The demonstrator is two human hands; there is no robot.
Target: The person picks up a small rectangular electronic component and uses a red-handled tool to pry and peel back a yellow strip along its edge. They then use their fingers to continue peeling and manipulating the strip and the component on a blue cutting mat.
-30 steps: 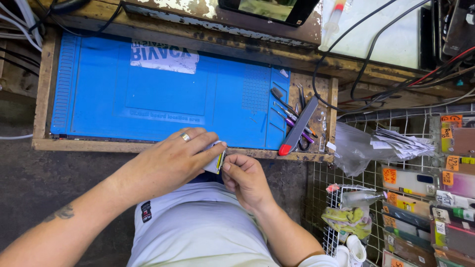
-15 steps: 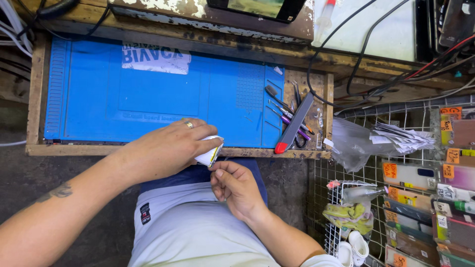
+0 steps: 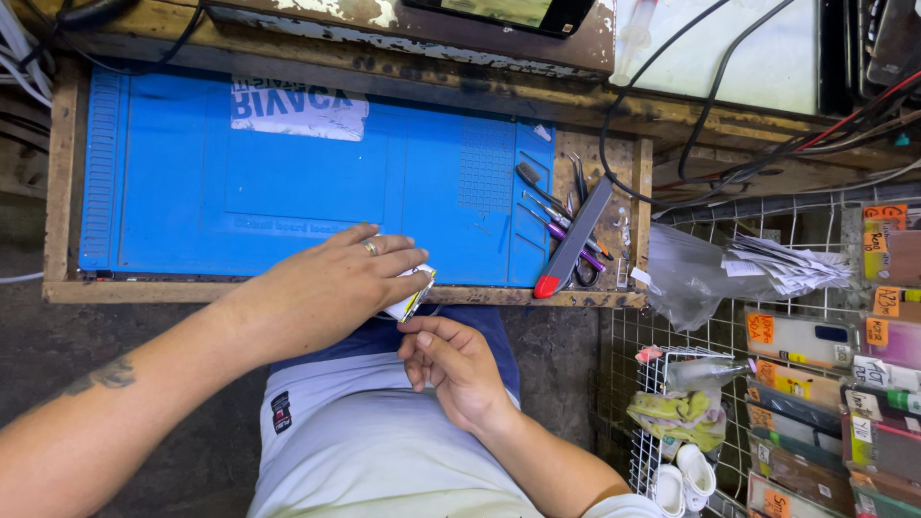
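We hold a small white packet (image 3: 411, 291) with yellow and dark edging right at the front lip of the bench, over our lap. Our left hand (image 3: 331, 283) lies flat over most of it, ring on one finger, and its fingers pinch the packet so that only one corner pokes out to the right. Just below, our right hand (image 3: 453, 364) sits close to that corner but apart from it, fingers curled loosely inward and gripping nothing that we can see; whether a fingertip hides something tiny we cannot tell.

Past the packet lies the blue mat (image 3: 288, 182), with a white label (image 3: 299, 107) near its far edge. To the right of the mat a wooden tray (image 3: 641, 206) holds tweezers, small drivers and a grey tool with a red tip (image 3: 573, 242). Further right are a plastic bag (image 3: 686, 273), a wire rack (image 3: 672, 403) and coloured packs.

The risk we judge: the packet hangs past the bench edge, so if our pinch slackens it drops onto our lap or the floor. A hard tug on the free corner could tear it unevenly and scatter whatever is inside. Our left wrist also hides the work from us.
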